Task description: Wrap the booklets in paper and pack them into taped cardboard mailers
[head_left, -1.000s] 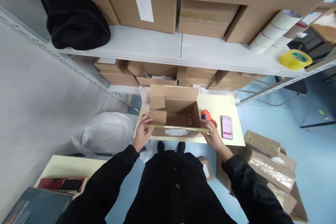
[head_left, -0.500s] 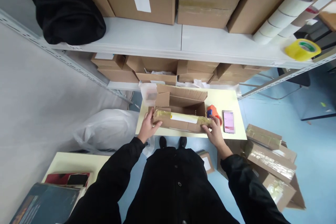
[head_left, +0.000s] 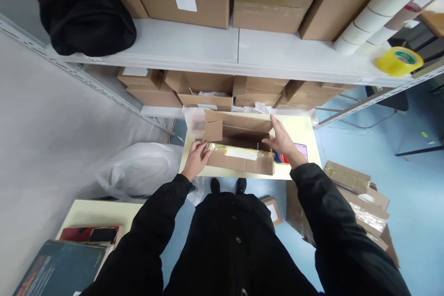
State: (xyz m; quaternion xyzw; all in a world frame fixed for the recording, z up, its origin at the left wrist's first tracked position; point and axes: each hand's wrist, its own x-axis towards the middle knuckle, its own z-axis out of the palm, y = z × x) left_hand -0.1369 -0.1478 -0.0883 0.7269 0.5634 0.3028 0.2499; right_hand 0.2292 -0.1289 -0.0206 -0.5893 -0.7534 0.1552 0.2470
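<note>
A cardboard box (head_left: 239, 164) stands unclosed on a desk (head_left: 300, 126), left hand (head_left: 194, 161) pinching its eight-o'clock corner, right hand (head_left: 284, 142) spread wide at three o'clock.

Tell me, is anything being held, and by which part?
The left hand holds the box by the left end of its near flap. The right hand is at the box's right end; its grip can't be told.

Soft indoor light, shadow inside open carton (head_left: 239, 162), glints on packing tape (head_left: 367, 216), stretched wide-angle edges
</note>
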